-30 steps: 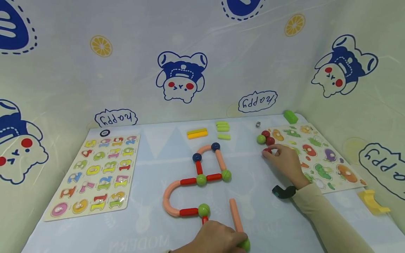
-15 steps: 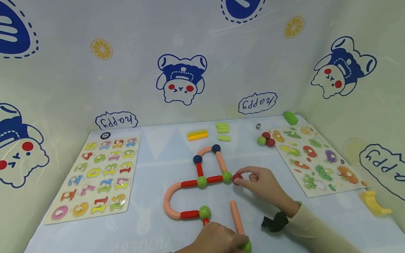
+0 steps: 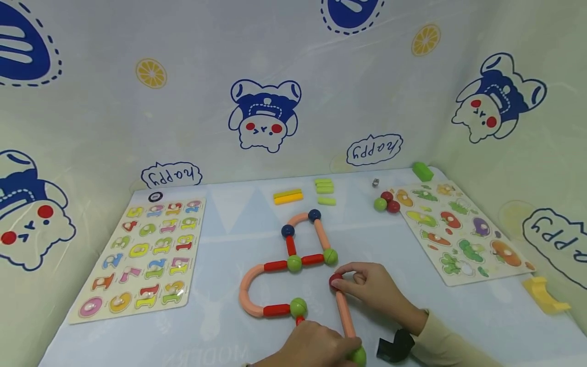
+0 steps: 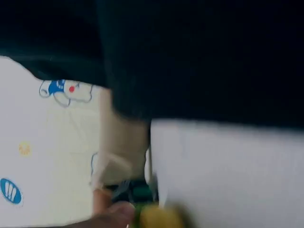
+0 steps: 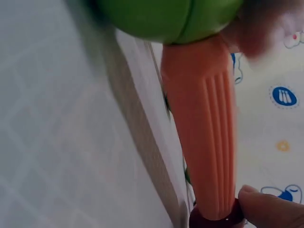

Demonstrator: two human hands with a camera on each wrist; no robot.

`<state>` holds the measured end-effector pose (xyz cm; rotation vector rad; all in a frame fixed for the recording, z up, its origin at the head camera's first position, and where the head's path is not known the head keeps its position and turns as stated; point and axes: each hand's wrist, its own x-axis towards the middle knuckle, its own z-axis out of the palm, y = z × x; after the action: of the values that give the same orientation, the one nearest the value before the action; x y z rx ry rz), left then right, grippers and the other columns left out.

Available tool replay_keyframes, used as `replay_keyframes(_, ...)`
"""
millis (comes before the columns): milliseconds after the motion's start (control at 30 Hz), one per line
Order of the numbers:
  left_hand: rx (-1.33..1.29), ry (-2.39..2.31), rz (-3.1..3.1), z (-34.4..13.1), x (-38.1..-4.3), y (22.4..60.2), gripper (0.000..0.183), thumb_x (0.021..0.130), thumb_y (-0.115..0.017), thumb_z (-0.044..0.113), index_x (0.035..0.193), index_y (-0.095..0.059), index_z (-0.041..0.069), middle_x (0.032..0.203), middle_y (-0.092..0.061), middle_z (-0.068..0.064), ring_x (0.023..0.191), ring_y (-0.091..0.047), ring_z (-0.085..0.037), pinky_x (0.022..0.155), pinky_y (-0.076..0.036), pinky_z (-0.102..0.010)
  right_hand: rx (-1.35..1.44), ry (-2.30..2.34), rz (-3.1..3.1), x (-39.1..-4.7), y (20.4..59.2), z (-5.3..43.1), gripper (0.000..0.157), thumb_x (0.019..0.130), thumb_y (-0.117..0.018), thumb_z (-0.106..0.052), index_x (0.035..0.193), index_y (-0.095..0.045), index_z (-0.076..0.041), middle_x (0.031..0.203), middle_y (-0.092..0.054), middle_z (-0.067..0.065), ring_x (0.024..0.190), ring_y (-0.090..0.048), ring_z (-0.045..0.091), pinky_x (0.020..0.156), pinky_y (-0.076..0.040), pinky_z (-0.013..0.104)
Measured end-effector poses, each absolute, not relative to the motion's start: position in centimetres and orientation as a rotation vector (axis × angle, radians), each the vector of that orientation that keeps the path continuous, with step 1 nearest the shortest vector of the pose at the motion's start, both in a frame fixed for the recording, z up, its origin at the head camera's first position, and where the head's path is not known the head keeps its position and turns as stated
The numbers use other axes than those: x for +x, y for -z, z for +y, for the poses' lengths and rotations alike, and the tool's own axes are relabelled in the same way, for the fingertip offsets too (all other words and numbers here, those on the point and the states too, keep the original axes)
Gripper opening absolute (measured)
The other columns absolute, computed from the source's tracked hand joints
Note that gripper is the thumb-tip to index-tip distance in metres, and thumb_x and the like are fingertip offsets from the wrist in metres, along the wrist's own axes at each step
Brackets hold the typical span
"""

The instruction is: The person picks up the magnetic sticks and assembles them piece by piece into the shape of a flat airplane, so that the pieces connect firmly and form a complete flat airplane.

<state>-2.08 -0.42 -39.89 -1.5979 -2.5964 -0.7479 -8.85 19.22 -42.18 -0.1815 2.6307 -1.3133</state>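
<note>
My right hand pinches a red ball between thumb and fingers, against the far end of a straight peach rod. At the rod's near end my left hand grips a green ball, partly covered by the fingers. Close up in the right wrist view, the ribbed rod meets the green ball at one end and the red ball at the other. Beside the hands lies a joined shape of red rods, curved peach pieces, green balls and blue balls.
A number puzzle board lies left, a vegetable puzzle board right. Loose red balls and a green ball sit near the latter. Yellow rods and light green rods lie at the back; a yellow arch block at right.
My right hand picked a red ball from beside the vegetable board and carried it left and nearer, to the peach rod's far end. My left hand stayed at the green ball.
</note>
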Motion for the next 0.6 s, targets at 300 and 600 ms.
replay_keyframes(300,-0.99,0.759,-2.875,-6.2,-4.5,39.2,0.034,0.087,-0.062,0.046,0.107,-0.071,0.02,0.057,-0.052,0.022,0.05,-0.043,0.009,0.048,-0.037,-0.016,-0.289,1.22,2.72,-8.8,42.1,19.8,0.029,0.074,-0.069,-0.058,0.092,-0.07,-0.035,0.044,-0.037,-0.004,0.038,-0.03,0.01,0.042,-0.024,0.022)
replay_keyframes(600,-0.828,0.742,-2.988,-7.8,-5.1,40.0,0.04,0.081,-0.065,0.052,0.107,-0.072,0.022,0.048,-0.036,0.019,0.046,-0.038,0.002,0.046,-0.031,-0.019,-0.426,1.169,2.637,-8.5,42.1,20.5,0.037,0.078,-0.066,-0.055,0.106,-0.068,-0.03,0.045,-0.035,-0.007,0.039,-0.031,0.007,0.042,-0.024,0.021)
